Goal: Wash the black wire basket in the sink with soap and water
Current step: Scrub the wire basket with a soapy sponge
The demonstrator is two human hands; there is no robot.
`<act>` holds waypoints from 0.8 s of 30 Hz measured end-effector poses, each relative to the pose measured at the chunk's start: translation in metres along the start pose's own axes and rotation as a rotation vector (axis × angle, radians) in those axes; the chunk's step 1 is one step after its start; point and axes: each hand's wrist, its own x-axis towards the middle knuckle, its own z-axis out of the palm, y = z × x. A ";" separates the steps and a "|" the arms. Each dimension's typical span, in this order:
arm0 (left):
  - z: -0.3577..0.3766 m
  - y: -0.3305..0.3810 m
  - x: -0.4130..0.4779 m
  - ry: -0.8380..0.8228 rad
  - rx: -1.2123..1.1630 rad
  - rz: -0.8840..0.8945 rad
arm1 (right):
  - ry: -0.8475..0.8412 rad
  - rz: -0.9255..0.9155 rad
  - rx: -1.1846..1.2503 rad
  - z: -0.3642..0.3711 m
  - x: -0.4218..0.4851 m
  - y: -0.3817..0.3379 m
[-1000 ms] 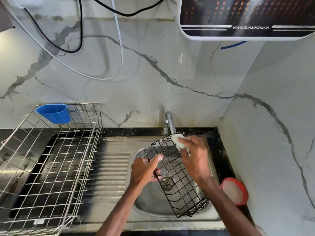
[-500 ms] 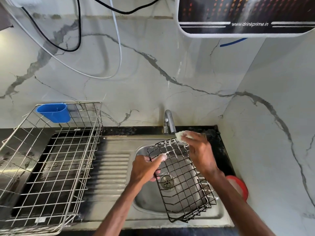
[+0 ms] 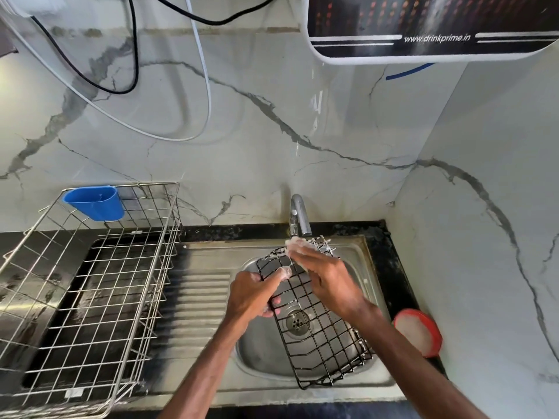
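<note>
While left hand (image 3: 254,294) grips wire basket (image 3: 320,337) (black grid), right hand (image 3: 326,276) pinches sudsy pad (image 3: 295,246).

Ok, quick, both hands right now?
Left hand: holding the black wire basket by its left rim.
Right hand: holding a soapy white scrubber against the basket's far end.

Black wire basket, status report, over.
Left hand grips black wire basket at its left rim. Right hand presses soapy scrubber on far rim. Basket tilted over sink. Nothing blocking.
</note>
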 end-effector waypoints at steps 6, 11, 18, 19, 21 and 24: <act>0.004 0.000 0.000 0.003 -0.091 -0.063 | 0.053 0.083 -0.043 0.011 -0.010 -0.002; 0.003 -0.014 0.005 0.018 -0.213 -0.117 | -0.042 0.084 -0.046 0.028 -0.048 -0.028; 0.003 -0.019 0.006 0.025 -0.230 -0.082 | -0.089 -0.012 -0.081 0.018 -0.043 -0.015; 0.003 -0.019 0.006 0.020 -0.222 -0.076 | -0.073 0.000 -0.082 0.014 -0.037 -0.005; 0.002 -0.019 0.006 0.019 -0.210 -0.064 | -0.012 0.059 -0.096 0.002 -0.024 0.015; 0.004 -0.019 0.005 0.009 -0.170 -0.049 | 0.046 0.187 -0.142 -0.016 -0.003 0.034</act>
